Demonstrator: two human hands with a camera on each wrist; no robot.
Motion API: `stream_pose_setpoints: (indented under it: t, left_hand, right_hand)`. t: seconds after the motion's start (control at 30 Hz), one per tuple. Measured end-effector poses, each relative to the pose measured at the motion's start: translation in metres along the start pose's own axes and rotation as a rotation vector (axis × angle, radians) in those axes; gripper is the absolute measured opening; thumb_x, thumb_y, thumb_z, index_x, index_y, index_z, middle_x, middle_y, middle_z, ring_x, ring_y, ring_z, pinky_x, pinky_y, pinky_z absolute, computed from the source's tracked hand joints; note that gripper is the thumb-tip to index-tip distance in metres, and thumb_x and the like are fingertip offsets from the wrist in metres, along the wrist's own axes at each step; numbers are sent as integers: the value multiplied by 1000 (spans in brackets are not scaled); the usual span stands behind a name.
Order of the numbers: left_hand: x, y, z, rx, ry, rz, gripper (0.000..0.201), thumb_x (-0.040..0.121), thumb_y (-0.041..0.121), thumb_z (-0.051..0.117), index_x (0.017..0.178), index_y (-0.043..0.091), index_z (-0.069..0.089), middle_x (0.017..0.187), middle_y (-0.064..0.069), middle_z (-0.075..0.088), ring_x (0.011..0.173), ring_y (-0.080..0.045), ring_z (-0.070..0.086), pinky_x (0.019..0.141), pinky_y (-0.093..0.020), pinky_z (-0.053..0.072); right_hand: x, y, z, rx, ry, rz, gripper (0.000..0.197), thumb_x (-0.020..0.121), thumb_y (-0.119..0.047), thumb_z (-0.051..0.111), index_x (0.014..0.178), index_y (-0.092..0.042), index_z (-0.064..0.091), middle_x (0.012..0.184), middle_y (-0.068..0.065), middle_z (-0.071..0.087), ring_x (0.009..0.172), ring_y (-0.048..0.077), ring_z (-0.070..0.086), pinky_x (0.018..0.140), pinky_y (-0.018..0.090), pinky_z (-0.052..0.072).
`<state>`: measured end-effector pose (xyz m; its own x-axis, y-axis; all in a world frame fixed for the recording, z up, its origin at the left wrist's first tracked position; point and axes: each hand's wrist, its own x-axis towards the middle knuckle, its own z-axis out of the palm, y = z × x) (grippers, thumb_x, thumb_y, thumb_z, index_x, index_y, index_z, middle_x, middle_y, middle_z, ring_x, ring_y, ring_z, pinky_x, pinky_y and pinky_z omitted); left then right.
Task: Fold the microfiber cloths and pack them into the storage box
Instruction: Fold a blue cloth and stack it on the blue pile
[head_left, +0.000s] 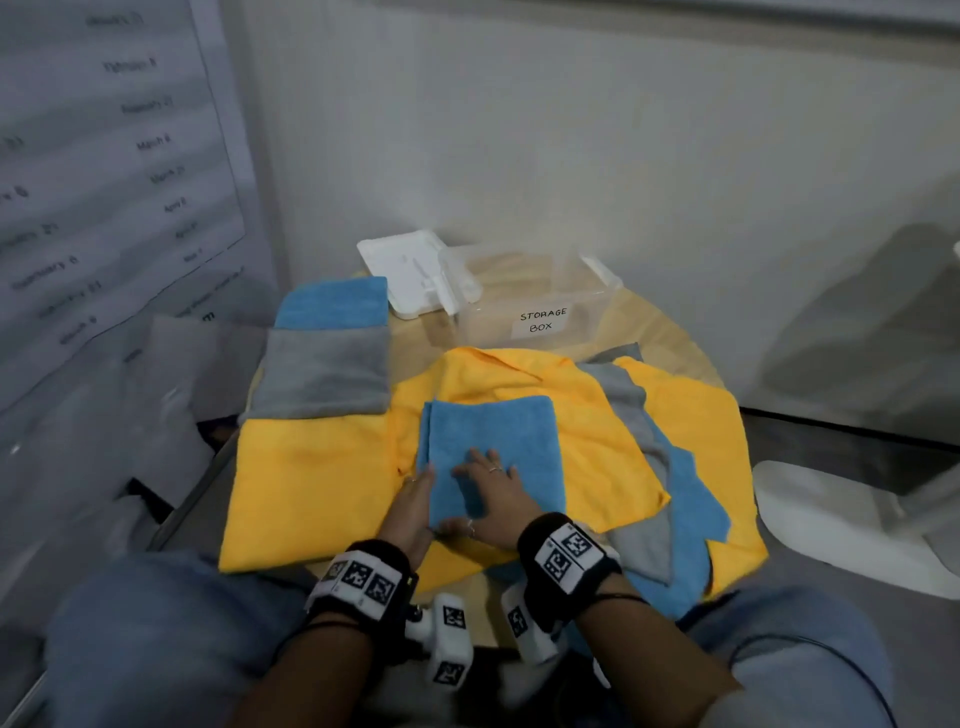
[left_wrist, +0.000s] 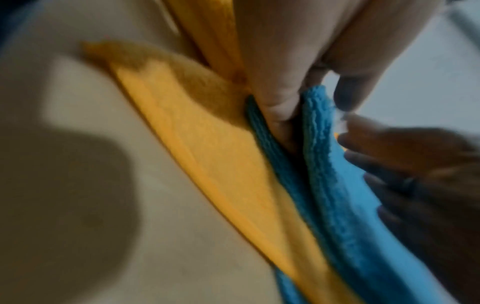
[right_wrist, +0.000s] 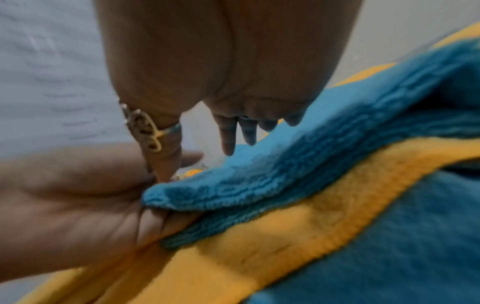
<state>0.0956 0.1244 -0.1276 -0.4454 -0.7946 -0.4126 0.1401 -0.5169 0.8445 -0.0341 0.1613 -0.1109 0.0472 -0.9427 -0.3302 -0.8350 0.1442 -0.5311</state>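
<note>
At the centre of the head view, a folded blue cloth lies on a spread yellow cloth. The right hand presses flat on it, fingers straight and slightly spread. The left hand stands at its left edge, with fingers slipped between the blue layers in the left wrist view. The clear storage box sits open above centre, its white lid beside it.

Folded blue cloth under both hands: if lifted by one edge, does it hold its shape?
Probably not. The folded blue cloth is soft pile with loose layers at its near edge, so it likely droops and unfolds. It looks light. On the yellow cloth, a push may drag both.
</note>
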Motion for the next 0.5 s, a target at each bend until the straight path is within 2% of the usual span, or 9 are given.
stream_pose_setpoints:
  t: [0.03,0.1,0.13,0.17,0.23,0.3,0.4,0.5]
  left_hand:
    - [2,-1,-3,95,23,34,29,100,19,43,127,23,49,131,-8,57,112,-25,60,91,-43,51]
    - [6,-5,-7,310,66,122,60,93,-4,47,141,25,28,138,-3,46,119,-23,52,97,-41,47]
    - [7,-5,-6,394,68,167,71,91,-8,45,145,28,19,140,0,41,123,-20,48,99,-38,45]
    - [6,-4,-4,473,51,216,73,91,-9,42,147,30,16,143,3,36,125,-17,43,101,-34,42]
    - [8,-5,-3,673,32,281,65,93,-8,37,146,26,24,147,4,30,128,-13,39,100,-24,36]
    - [11,-5,-4,837,71,330,58,93,-10,33,145,17,31,150,-2,29,135,-17,33,103,-18,28]
    - [10,-4,-7,924,123,370,59,92,-13,30,145,11,29,153,-8,25,141,-22,26,113,-24,23]
    - [8,-2,-10,1036,157,338,60,90,-13,33,146,9,27,155,-10,20,141,-24,25,116,-30,24]
  right_hand:
    - [-4,3,-1,15,40,-10,70,87,-40,61,144,-17,29,159,4,5,147,26,-5,117,46,-2]
    - [-11,17,-6,71,139,4,66,92,-38,55,147,-17,26,159,4,5,147,25,-7,117,42,-4]
    - [-15,26,-9,75,194,31,63,95,-38,49,148,-16,23,159,4,2,147,25,-9,117,41,-4]
    - [-18,36,-11,63,242,67,62,97,-39,43,149,-16,19,159,4,-1,146,26,-11,117,40,-5]
    - [-22,53,-13,35,267,143,59,100,-36,35,150,-15,11,159,5,-8,146,28,-15,117,42,-5]
    - [-24,60,-9,-9,223,190,60,102,-32,32,151,-15,4,158,5,-14,145,29,-17,117,42,-5]
    - [-20,57,2,-65,173,212,63,101,-37,29,151,-14,-3,157,6,-19,145,29,-16,117,41,-3]
    - [-15,53,9,-120,131,230,66,99,-44,22,150,-13,-5,157,8,-18,145,31,-15,118,43,-2]
